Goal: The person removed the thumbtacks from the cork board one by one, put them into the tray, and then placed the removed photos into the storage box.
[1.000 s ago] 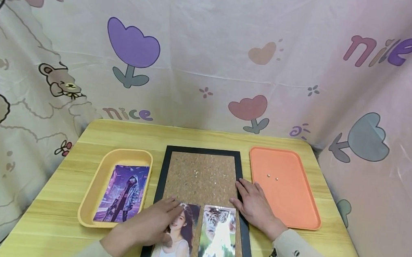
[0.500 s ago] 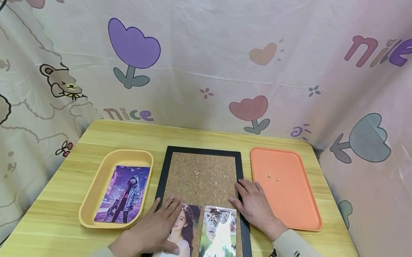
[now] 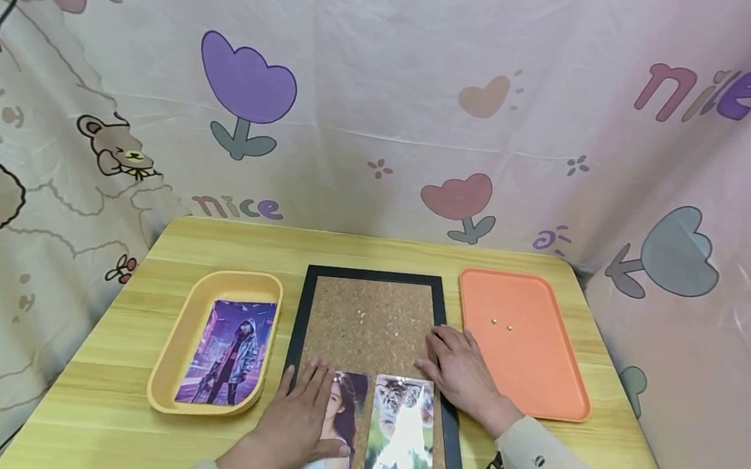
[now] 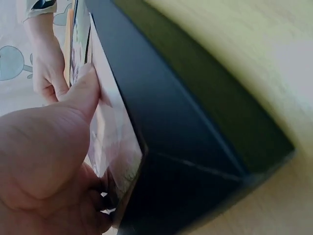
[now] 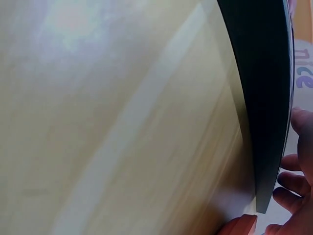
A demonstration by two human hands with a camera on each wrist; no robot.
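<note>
A corkboard (image 3: 368, 316) in a black frame lies on the table. Across the left part of a portrait photo (image 3: 346, 403), at the board's lower left, my left hand (image 3: 295, 421) lies with fingers straight and thumb apart; the left wrist view shows the thumb on the print. A glossy tiger photo (image 3: 401, 430) lies beside it, a small pin at its top edge. My right hand (image 3: 460, 368) rests on the frame's right edge, holding nothing. Its relaxed fingertips appear along that edge in the right wrist view. My left hand hides part of the portrait.
Left of the board stands a yellow tray (image 3: 162, 372) holding a purple photo (image 3: 231, 356) of a hooded figure. An orange tray (image 3: 531, 375) to the right bears two small pins (image 3: 502, 324). A printed curtain (image 3: 376, 78) closes off the back and sides.
My left hand has shifted slightly right and its fingers have straightened and spread over the portrait photo. My right hand stays at the frame's right edge. The head view has shifted slightly.
</note>
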